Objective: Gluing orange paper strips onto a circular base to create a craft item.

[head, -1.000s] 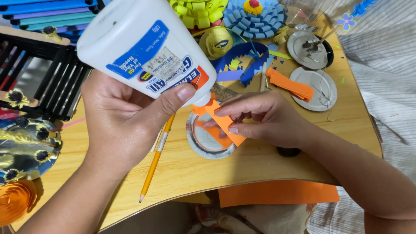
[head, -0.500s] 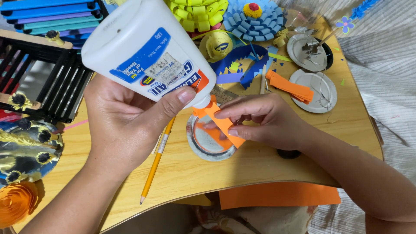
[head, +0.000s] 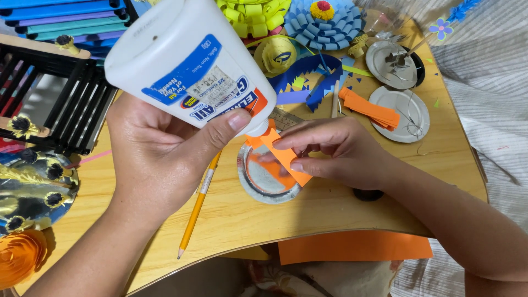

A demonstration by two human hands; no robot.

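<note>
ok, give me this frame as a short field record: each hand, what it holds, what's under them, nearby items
left hand: grips white glue bottle, tipped nozzle-down
right hand: pinches orange paper strip at the nozzle
under hands: round silver dish on wooden table
near left hand: yellow pencil lying on table
far side: folded orange strips, blue paper flower, two silver lids
table front edge: orange sheet

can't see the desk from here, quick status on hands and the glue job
Left hand grips white glue bottle, tipped nozzle-down. Right hand pinches orange paper strip under the nozzle, over a round metal lid. Pencil lies beside the lid, not blocking.
</note>
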